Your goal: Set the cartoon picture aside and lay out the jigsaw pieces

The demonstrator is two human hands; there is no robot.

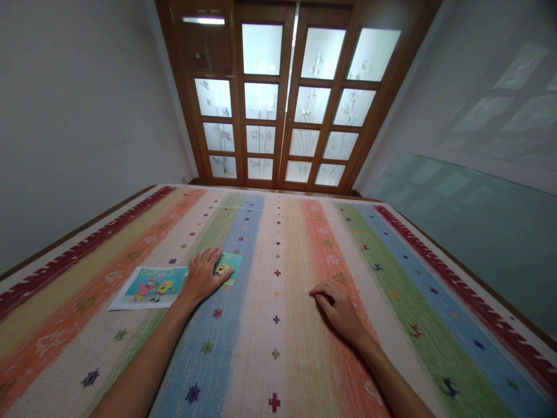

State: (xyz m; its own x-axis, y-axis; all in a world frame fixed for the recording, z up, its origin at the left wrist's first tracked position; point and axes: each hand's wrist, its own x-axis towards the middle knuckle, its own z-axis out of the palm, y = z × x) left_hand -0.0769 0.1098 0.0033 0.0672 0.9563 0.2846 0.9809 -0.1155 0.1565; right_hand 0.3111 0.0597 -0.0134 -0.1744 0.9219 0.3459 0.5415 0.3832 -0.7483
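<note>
My left hand (203, 274) lies palm down with its fingers spread over a small picture piece (227, 267). A yellow cartoon figure on a turquoise ground shows on the part that sticks out to the right; the rest is under the hand. Left of my wrist lies a printed cartoon picture (150, 287) with a pink figure and a yellow figure on turquoise and a white border. On the yellow and orange stripes rests my right hand (337, 306), its fingers curled in toward the thumb. Nothing shows between them.
A striped cloth (256, 360) in many colours covers the table. Beyond the far edge stands a wooden door (285, 110) with frosted panes. White walls (82, 128) rise at both sides, and a pale green panel (470, 226) leans at the right.
</note>
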